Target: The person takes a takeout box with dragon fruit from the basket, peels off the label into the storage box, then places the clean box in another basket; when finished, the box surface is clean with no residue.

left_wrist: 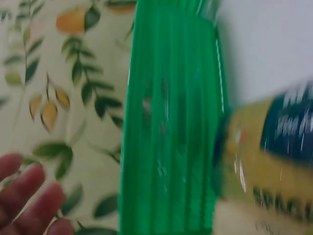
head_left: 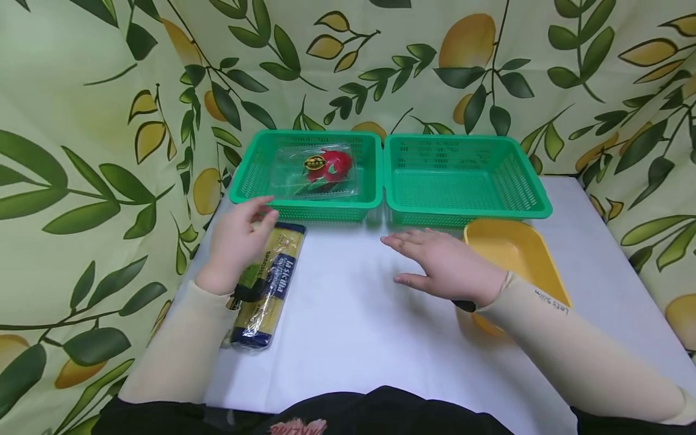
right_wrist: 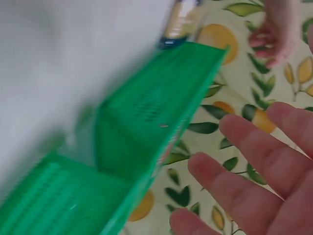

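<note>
Table (head_left: 337, 338), white-topped, carries all items listed. At its near edge is the person's black top (head_left: 380, 411); two beige sleeves (head_left: 179, 344) extend inward from there.

Pack (head_left: 280, 275), clear-wrapped, yellow with dark blue ends and marked "la sicilia", lies flat by the left edge of the surface, its long sides running from near to far. It is partly covered by the left wrist in the head view. Left hand (head_left: 236, 238) is held over the pack's far part; fingers are loosely bent, thumb apart, nothing gripped. The left wrist view shows its fingers clear of the pack.

Right hand (head_left: 448, 260) is palm down over the surface, right of centre; fingers are extended and spread, thumb apart, nothing held. Yellow tray (head_left: 511, 241) sits toward the right edge, partly hidden by the right forearm; contact with the basket behind cannot be determined.

Two green baskets stand side by side along the far edge. Left basket (head_left: 321, 212), by the far left corner, contains a clear packet (head_left: 314, 163) with a black-and-gold label and a red item (head_left: 337, 163) inside. Right basket (head_left: 457, 190) stands toward the far right corner. Behind hangs leaf-and-fruit printed cloth (head_left: 391, 30).
</note>
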The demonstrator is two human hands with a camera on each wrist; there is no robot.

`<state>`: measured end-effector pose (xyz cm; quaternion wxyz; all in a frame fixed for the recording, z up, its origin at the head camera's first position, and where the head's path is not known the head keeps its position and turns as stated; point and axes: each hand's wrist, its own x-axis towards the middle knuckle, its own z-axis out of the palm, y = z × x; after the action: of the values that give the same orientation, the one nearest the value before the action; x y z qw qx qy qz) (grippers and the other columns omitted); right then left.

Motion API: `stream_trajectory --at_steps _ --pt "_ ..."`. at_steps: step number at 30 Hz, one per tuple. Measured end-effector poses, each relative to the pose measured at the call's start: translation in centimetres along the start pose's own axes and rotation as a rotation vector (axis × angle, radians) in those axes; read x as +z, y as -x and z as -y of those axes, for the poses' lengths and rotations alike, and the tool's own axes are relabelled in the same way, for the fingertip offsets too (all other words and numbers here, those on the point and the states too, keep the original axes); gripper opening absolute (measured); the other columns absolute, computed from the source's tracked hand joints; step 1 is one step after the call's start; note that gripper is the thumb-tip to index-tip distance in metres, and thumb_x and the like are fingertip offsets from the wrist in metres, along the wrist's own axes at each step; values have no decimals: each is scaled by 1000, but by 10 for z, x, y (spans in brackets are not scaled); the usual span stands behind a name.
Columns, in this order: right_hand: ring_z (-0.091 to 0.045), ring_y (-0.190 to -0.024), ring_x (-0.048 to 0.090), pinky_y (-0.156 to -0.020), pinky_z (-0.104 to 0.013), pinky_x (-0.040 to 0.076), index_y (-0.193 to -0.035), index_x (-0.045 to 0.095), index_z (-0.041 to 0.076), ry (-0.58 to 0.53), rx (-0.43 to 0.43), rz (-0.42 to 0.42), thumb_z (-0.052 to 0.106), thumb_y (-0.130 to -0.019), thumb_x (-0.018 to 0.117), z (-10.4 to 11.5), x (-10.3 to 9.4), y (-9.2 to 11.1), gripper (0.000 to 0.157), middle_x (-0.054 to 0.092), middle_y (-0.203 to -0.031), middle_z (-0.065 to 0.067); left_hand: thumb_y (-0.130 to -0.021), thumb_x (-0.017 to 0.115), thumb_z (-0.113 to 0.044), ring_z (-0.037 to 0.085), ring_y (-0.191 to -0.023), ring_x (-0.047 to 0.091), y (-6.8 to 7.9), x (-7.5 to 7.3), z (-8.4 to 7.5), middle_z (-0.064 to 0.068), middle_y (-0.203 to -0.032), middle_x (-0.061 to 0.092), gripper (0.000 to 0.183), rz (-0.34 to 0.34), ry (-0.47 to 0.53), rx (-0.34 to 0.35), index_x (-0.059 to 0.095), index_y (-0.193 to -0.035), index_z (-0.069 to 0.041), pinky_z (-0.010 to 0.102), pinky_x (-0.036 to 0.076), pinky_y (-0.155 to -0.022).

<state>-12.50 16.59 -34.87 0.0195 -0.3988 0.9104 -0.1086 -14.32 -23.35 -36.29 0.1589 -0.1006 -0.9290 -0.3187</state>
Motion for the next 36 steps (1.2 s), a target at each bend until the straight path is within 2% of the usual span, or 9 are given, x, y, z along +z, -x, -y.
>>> stream_trajectory --at_steps 3,6,10,13,15,17,21,26,36 --pt "-36 -144 63 -118 -59 52 -161 58 10 -74 -6 -27 42 -104 77 4 -16 -19 68 67 -155 -10 -113 63 -23 35 -110 73 -10 -12 23 18 -133 75 37 -163 146 -170 70 -144 -3 42 57 -90" --pt "-35 -143 64 -118 -58 52 -160 59 12 -151 29 -47 39 -107 74 5 -34 -43 62 67 -155 -10 -114 59 -25 35 -124 68 -20 -21 41 19 -148 66 46 -216 231 -309 61 -155 -3 38 52 -96" --pt "-31 -140 60 -116 -57 51 -161 58 17 -314 134 -94 37 -109 70 -3 -55 -83 57 64 -157 -6 -116 53 -33 37 -153 49 -34 -24 61 20 -172 41 67 -146 398 -500 29 -175 -11 49 49 -118" --pt "-30 -145 53 -119 -58 48 -163 56 21 -519 252 -117 40 -111 66 -12 -64 -116 57 58 -162 -4 -116 51 -40 34 -162 37 -42 -23 71 14 -182 24 77 -85 579 -655 11 -179 -18 52 43 -127" --pt "-29 -153 46 -125 -60 42 -166 52 24 -670 335 -120 44 -112 63 -19 -66 -136 58 52 -167 -2 -117 50 -43 30 -162 37 -46 -22 76 9 -183 23 77 -56 707 -745 11 -179 -21 47 44 -128" --pt "-29 -159 40 -130 -60 37 -168 47 26 -811 402 -121 47 -113 59 -27 -65 -155 60 46 -172 -2 -117 51 -43 28 -156 44 -48 -21 78 7 -178 33 69 -50 816 -814 25 -177 -22 41 48 -124" --pt "-32 -167 28 -136 -56 28 -175 31 26 -1094 509 -92 52 -115 52 -40 -57 -185 69 29 -181 -1 -116 56 -36 20 -128 56 -51 -21 82 2 -148 55 42 -57 1043 -873 54 -153 -15 27 58 -107" --pt "-39 -172 11 -139 -57 18 -179 9 27 -1406 654 -74 54 -115 49 -52 -46 -212 80 7 -187 -5 -116 58 -23 15 -104 57 -55 -15 88 2 -128 55 17 -109 1312 -907 58 -130 -13 20 61 -87" --pt "-41 -172 -6 -138 -64 3 -179 -1 36 -1503 796 -73 53 -117 44 -64 -34 -242 78 -13 -187 -3 -114 53 -3 13 -93 57 -62 -13 96 3 -119 53 20 -206 1371 -979 60 -125 -19 19 59 -76"
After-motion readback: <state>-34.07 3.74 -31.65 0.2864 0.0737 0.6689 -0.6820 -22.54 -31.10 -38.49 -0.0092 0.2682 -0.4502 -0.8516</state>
